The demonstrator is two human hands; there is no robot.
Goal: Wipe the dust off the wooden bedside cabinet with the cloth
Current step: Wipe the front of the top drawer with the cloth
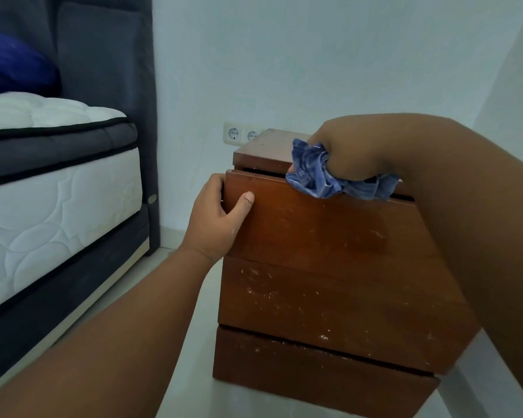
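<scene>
Bracing the wooden bedside cabinet [329, 267], left hand [218, 218] clamps its 9 o'clock edge; right hand [354, 152] fists the blue cloth [317, 173] at 12 o'clock, mid-wipe. Next: sweep the speckled front below.

Wooden bedside cabinet [329, 267] on pale floor [191, 357], white specks on lower fronts, right hand [354, 149] clenched round crumpled blue cloth [317, 173] at top front edge, left hand [221, 218] gripping top drawer's left edge, mattress [58, 200] left, double wall socket [242, 134] behind.
</scene>
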